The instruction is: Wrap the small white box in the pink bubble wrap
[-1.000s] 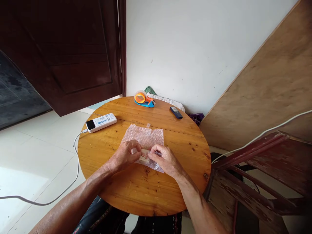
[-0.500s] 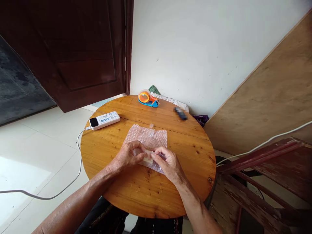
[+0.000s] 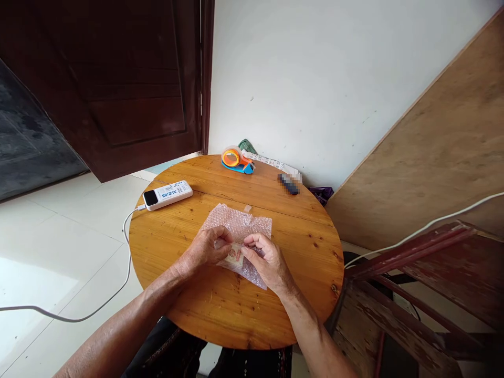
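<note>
On the round table lies a sheet of clear bubble wrap [image 3: 248, 224], pinkish in the light, with a small piece of clear tape [image 3: 248, 208] at its far edge. A small flat pale item with red markings [image 3: 235, 257] rests on the wrap between my hands; its kind is unclear. My left hand [image 3: 208, 245] pinches thumb to fingers at the item's upper left. Facing it, my right hand [image 3: 264, 257] pinches at the item's right side. Whatever thin material sits between the fingertips is too small to make out.
An orange and blue tape dispenser [image 3: 238, 160] stands at the table's far edge. A blurred dark object [image 3: 289, 184] lies right of it. At the left is a white device [image 3: 168, 195] with a plugged-in cable [image 3: 129, 252]. The wooden table [image 3: 236, 325] has a rounded edge.
More of the pale item's red markings now shows between my hands. My right fingertips have shifted slightly left, and the near side of the wrap appears more spread out.
</note>
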`<action>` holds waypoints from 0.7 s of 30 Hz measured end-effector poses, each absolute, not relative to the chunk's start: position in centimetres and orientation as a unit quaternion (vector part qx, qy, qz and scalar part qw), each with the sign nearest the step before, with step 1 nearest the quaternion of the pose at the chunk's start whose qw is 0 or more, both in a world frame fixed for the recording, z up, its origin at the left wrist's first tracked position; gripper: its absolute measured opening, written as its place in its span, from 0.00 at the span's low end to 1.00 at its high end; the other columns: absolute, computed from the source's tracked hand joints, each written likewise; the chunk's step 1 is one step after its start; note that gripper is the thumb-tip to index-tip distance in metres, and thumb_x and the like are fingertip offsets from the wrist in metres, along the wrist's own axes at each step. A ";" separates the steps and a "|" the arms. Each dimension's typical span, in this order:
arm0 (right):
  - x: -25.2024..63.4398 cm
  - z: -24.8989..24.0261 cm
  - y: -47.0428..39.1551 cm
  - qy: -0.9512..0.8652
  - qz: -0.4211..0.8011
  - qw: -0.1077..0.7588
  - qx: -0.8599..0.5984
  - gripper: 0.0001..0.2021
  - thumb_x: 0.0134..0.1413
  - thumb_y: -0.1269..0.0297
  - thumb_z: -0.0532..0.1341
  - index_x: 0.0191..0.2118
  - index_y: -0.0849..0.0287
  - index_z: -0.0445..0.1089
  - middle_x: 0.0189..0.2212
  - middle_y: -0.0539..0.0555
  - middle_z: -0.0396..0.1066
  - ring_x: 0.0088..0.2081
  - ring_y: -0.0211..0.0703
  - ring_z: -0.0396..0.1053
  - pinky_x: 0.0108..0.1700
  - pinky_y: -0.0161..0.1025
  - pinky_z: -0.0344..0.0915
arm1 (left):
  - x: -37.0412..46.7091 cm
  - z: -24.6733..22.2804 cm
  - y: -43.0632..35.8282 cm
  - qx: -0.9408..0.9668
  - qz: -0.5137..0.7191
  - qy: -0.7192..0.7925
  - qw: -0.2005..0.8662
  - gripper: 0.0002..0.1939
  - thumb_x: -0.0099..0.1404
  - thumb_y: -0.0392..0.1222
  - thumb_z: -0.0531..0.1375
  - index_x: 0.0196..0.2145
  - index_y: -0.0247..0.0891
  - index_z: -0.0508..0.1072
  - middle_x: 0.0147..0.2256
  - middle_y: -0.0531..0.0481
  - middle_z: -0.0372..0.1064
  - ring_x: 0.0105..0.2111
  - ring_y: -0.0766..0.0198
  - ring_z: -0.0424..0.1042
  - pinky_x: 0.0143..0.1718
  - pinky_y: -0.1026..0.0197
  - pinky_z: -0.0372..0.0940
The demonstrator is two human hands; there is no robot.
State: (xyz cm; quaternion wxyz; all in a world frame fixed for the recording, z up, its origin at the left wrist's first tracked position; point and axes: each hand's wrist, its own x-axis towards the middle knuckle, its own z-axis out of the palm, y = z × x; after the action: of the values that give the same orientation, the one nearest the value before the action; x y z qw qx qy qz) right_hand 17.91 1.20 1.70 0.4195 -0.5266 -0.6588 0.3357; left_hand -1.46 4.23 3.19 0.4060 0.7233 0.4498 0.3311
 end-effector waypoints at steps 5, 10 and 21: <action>17.6 4.6 -0.5 -0.724 0.107 0.401 -0.551 0.06 0.61 0.62 0.58 0.39 0.54 0.71 0.39 0.56 0.75 0.42 0.48 0.71 0.45 0.46 0.66 | -1.5 3.1 4.4 0.734 0.324 0.450 0.392 0.07 0.56 0.32 0.58 0.34 0.37 0.73 0.31 0.54 0.74 0.32 0.65 0.71 0.35 0.66 0.64; 15.4 7.1 -2.1 -0.847 0.001 0.212 -0.487 0.06 0.61 0.69 0.59 0.39 0.55 0.73 0.40 0.56 0.75 0.42 0.50 0.69 0.44 0.48 0.61 | -1.4 3.4 4.9 0.752 0.311 0.448 0.372 0.07 0.58 0.35 0.60 0.35 0.37 0.74 0.32 0.53 0.75 0.34 0.64 0.72 0.38 0.64 0.65; 14.1 7.0 -1.2 -0.878 -0.074 0.083 -0.466 0.11 0.55 0.67 0.67 0.45 0.53 0.72 0.37 0.56 0.71 0.40 0.51 0.66 0.42 0.47 0.57 | -7.2 3.4 4.2 0.693 0.291 0.614 0.239 0.16 0.62 0.50 0.60 0.42 0.36 0.73 0.33 0.48 0.75 0.28 0.62 0.72 0.29 0.63 0.62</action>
State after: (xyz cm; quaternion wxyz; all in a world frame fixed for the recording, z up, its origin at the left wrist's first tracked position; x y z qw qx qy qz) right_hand 14.09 -1.16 7.01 0.0830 -0.4662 -0.8776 -0.0742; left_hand -7.16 4.21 3.36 0.2393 0.6931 0.6144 0.2912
